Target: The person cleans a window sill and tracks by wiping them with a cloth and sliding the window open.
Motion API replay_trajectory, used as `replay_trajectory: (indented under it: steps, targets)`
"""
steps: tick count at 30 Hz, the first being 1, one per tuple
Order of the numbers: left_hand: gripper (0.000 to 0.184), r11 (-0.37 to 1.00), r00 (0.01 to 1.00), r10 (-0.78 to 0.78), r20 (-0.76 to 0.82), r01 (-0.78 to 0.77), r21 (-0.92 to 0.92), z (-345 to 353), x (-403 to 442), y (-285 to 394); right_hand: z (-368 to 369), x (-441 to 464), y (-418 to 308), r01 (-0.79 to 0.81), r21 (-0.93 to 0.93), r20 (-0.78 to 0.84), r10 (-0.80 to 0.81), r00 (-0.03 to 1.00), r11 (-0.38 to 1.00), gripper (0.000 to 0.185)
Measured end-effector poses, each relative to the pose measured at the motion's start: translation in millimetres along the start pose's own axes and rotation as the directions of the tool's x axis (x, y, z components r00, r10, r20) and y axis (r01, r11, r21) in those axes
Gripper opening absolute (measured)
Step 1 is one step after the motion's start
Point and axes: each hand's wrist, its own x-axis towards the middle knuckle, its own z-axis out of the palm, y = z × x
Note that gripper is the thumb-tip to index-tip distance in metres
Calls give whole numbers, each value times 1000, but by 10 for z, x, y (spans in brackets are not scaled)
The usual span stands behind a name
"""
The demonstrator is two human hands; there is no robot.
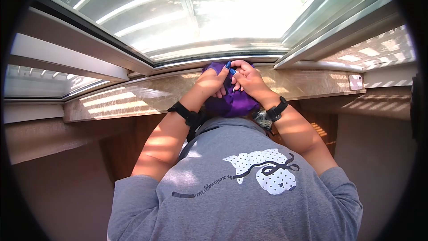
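Note:
A purple cloth [234,101] is bunched up at the near edge of the window sill and hangs down in front of my body. My left hand [217,80] is closed on its upper left part, thumb pointing up. From the right, my right hand [245,76] pinches the cloth with bent fingers, its fingertips close to my left thumb. Both hands have blue nails and meet over the cloth. Something small and thin shows between the fingers, too small to make out. A clear crumpled plastic item [263,118] sits below my right wrist.
The marble window sill [165,89] runs across in front of me, striped by sunlight. A phone [355,82] lies at its right end. White window frames [303,60] and glass stand behind it. Curtains hang at both sides below the sill.

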Motion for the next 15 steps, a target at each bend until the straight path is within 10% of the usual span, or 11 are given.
replay_trajectory:
  steps: [15]
  targets:
    - [45,991,978,95,-184,-110,-73,-340,-248,-378,469,252,-71,44,68,144,-54,988,997,33]
